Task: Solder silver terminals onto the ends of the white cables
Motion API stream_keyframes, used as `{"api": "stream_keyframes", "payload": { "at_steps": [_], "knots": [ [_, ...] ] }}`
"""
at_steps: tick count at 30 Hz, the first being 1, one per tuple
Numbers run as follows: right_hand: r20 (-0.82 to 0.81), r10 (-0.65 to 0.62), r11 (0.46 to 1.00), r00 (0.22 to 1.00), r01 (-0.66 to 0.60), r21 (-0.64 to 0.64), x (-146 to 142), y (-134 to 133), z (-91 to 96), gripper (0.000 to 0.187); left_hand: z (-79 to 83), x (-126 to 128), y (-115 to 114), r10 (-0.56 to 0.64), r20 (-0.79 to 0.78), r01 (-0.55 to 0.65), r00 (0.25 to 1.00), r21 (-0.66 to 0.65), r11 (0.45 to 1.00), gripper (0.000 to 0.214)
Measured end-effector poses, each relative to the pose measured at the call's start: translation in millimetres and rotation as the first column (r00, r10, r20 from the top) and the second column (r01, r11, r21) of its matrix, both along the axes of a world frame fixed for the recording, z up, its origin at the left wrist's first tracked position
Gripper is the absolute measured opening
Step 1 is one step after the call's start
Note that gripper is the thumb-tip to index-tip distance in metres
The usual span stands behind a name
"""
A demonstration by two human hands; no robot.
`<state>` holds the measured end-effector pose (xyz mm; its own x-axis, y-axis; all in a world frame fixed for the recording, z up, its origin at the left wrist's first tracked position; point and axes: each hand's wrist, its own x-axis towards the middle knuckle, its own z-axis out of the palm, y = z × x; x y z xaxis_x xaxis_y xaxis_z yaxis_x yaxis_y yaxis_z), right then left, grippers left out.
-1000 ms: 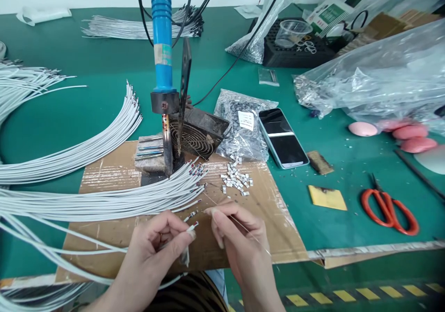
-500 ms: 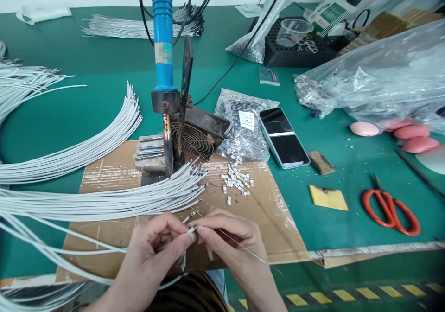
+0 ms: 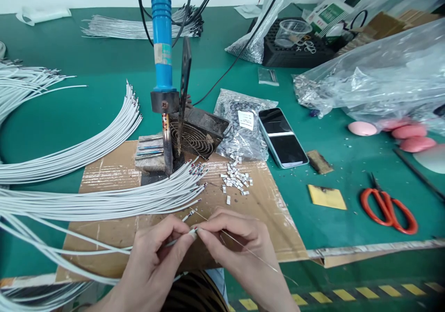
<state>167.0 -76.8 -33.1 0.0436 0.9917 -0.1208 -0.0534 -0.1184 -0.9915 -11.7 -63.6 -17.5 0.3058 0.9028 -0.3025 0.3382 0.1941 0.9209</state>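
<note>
My left hand [image 3: 156, 249] pinches the end of a white cable [image 3: 192, 232] between thumb and forefinger. Fingertips of my right hand [image 3: 239, 240] meet that end, closed around its tip. A thin solder wire [image 3: 252, 254] runs through the right hand's fingers and sticks out on both sides. Just beyond the hands lies a bundle of white cables [image 3: 114, 203] with bare tips on the right. Several small white connectors [image 3: 233, 181] are scattered on the cardboard [image 3: 278, 238]. One cable end with a connector [image 3: 188, 215] lies beside my left fingertips.
A blue soldering iron [image 3: 162, 34] stands upright behind the bundle, near a black fan [image 3: 208, 133]. To the right are a bag of small parts [image 3: 243, 126], a phone [image 3: 283, 138], a yellow sponge [image 3: 327, 197] and red-handled scissors [image 3: 385, 205]. More cables [image 3: 86, 140] lie left.
My right hand has shifted slightly right and down, its fingers curled differently around the solder wire. My left hand still pinches the cable end in nearly the same place.
</note>
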Motion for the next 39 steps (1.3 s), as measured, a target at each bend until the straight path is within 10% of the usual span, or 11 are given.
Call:
{"api": "stream_keyframes", "payload": {
  "at_steps": [12,19,29,39],
  "knots": [
    [0.088,-0.106,0.986,0.990,0.093,0.142,-13.8,0.3,0.5,0.017,2.6,-1.0,-1.0,-0.007,0.022,0.006,1.000,0.025,1.000,0.038],
    [0.279,-0.421,0.785,0.863,0.194,0.588,-42.2,-11.0,-13.9,0.030,5.5,5.7,0.2,0.223,0.217,-0.185,0.950,-0.184,0.965,0.030],
    [0.223,-0.014,0.981,0.975,-0.030,0.193,-10.9,-1.2,-3.1,0.027,24.1,13.8,13.1,0.353,0.155,-0.286,0.923,-0.337,0.897,0.027],
    [0.374,0.203,0.900,0.905,-0.323,0.293,-0.7,10.2,-4.9,0.026,13.2,11.7,13.3,0.262,0.144,-0.207,0.954,-0.316,0.926,0.020]
  ]
}}
